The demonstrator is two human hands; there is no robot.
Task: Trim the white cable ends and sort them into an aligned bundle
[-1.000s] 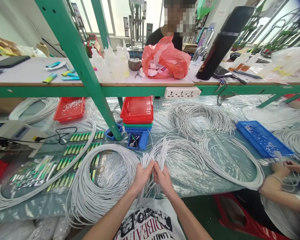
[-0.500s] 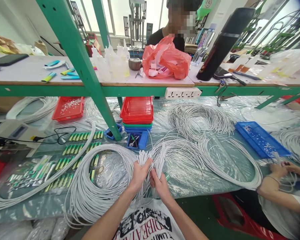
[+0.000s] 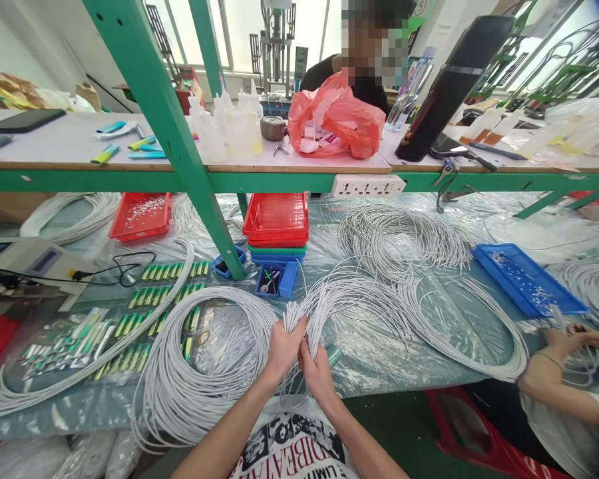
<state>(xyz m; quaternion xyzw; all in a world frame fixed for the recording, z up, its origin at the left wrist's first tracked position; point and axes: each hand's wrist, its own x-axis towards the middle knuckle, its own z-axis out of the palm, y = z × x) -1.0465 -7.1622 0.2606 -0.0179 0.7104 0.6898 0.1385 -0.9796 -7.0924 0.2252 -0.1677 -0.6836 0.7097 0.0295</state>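
My left hand [image 3: 285, 347] is closed round a bundle of white cable ends [image 3: 293, 313], which stick up above the fingers. Right beside it, my right hand [image 3: 315, 367] grips a second bunch of white cables [image 3: 320, 313] near its ends. The two hands nearly touch, close to the table's front edge. A large coil of white cable [image 3: 167, 386] lies to the left of my hands and runs up to the left bunch. More loose cables [image 3: 364, 296] curve away to the right. My palms hide the lower part of both bunches.
Red trays [image 3: 277, 216] are stacked behind my hands, with a small blue box [image 3: 274, 279] in front. A green post [image 3: 199, 193] rises left of them. A blue tray [image 3: 529, 279] holds small white pieces. At right, a co-worker's hands [image 3: 572, 339] hold cable.
The right-hand bunch leans closer to the left one, and my right hand's grip has shifted slightly. The whole view has moved a little, so things sit slightly further right.
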